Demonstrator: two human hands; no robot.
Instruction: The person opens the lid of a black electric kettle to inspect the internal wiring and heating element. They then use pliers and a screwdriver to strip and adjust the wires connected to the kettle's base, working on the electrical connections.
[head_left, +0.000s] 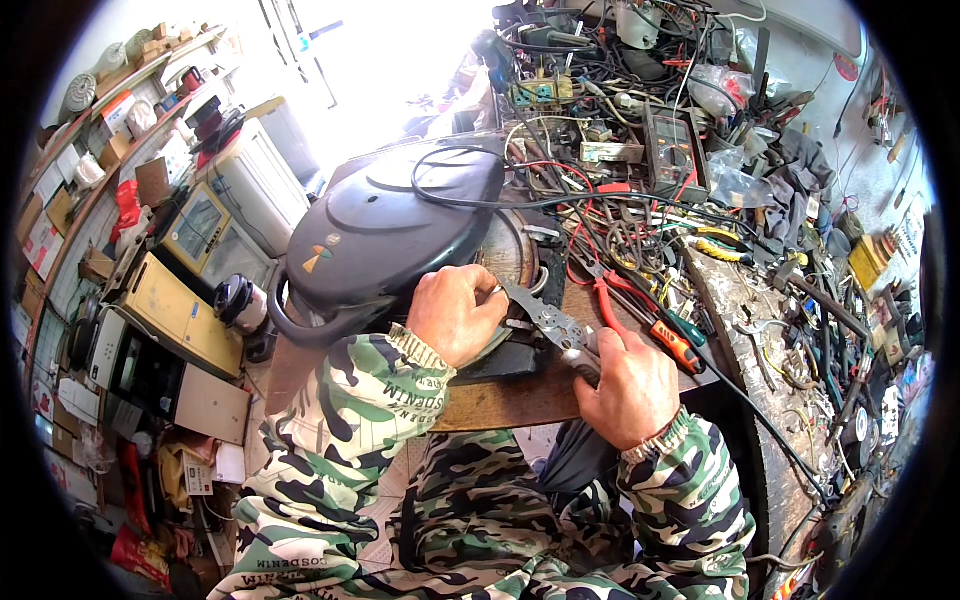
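Dark oval appliance at the centre of the frame, set on a wooden table, broad glossy shell tilted to the left, with a looped handle at its lower left edge and a round metal plate partly visible at its right. Just below centre, in front of the shell's lower right edge, left hand with fingers drawn narrow, thumb side turned right; impossible to tell what, if anything, lies between the fingertips. Right of it, right hand closed around the handles of a silver hand tool, flat and pierced with round holes, tip pointing up and left, very near the left fingertips; contact there impossible to tell. Beside the right hand, just above, red-handled pliers, and next to those an orange-and-black handle. Across the top of the shell, a black cord, curving off to the right. At upper right, a multimeter amid heaped wires and tools; lower down, pliers with yellow-and-black grips. Along the left side, crowded shelves above a tan cabinet.
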